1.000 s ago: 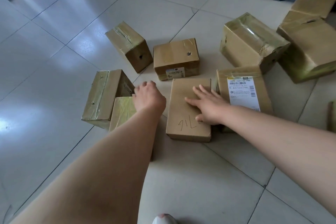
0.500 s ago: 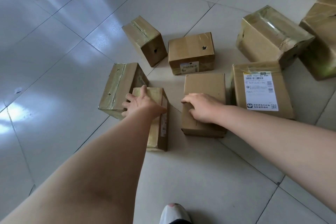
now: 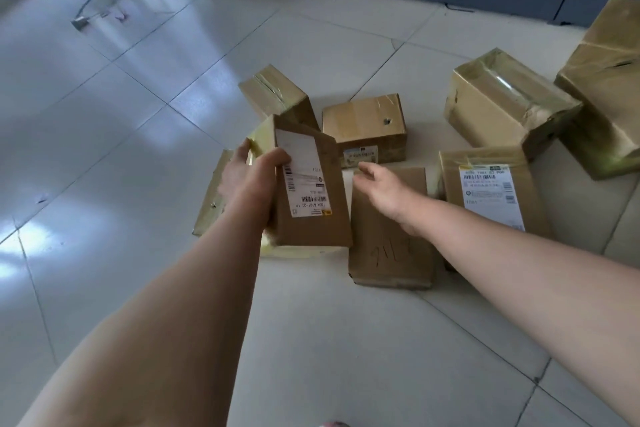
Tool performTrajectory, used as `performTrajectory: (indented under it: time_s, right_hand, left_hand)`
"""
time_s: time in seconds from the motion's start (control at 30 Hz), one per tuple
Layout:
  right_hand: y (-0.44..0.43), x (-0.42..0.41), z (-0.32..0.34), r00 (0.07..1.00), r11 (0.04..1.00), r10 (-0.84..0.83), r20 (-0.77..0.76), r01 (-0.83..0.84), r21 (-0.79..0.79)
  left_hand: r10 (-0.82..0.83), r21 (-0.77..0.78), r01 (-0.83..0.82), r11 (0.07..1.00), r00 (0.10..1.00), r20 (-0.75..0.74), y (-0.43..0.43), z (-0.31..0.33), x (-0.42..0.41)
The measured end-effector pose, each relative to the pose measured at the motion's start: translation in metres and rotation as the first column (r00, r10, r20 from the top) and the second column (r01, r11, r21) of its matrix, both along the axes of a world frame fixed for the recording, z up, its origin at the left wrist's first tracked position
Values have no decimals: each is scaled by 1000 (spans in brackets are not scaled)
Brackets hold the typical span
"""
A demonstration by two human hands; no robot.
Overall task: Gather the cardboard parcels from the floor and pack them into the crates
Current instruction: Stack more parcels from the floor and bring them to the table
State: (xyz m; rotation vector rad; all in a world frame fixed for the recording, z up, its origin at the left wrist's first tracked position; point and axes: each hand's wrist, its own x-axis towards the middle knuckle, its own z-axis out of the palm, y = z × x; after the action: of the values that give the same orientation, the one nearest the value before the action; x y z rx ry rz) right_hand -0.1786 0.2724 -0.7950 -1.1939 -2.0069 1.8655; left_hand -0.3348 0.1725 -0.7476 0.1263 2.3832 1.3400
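Parcels lie scattered on the tiled floor (image 3: 131, 121). Left hand (image 3: 254, 172) grips the held parcel (image 3: 318, 229), thumb on its white label (image 3: 301, 180), fingers curled round the left edge. That parcel is raised and tilted, label face up, at the near left of the cluster. Behind it, partly hidden, a taped parcel (image 3: 211, 204) sits on the floor at left. Right hand (image 3: 384, 191) is slack, fingers loose and a little spread, holding nothing. It is over the far end of the flat parcel (image 3: 391, 253), which lies just right of the held one with pen scrawl on top; can't tell if the hand touches it. Just right again, the labelled parcel (image 3: 491, 194) lies flat on the floor. Farther off are a small taped parcel (image 3: 273, 94) at far left and the holed parcel (image 3: 363, 125) beside it in the middle. Big taped box (image 3: 502, 100) is at far right, with a bigger box (image 3: 609, 107) against it at the right edge, cut off by the frame.
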Motion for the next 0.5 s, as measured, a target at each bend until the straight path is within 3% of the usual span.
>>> performTrajectory:
  time_s: [0.1,0.23,0.4,0.5]
  right_hand:
    - [-4,-1,7,996,997,-13,-87,7,-77]
    - [-2,2,8,986,996,-38,-164,24,-89]
    - [15,20,22,898,954,-300,-323,275,-121]
    - [23,33,20,825,882,-470,-312,453,-130]
  left_hand:
    - [-28,170,1,985,988,155,-6,4,10]
    - [-70,295,9,955,978,196,-2,4,3]
    - [-227,331,111,937,914,337,13,5,13]
    - [-294,332,158,930,861,414,23,-1,31]
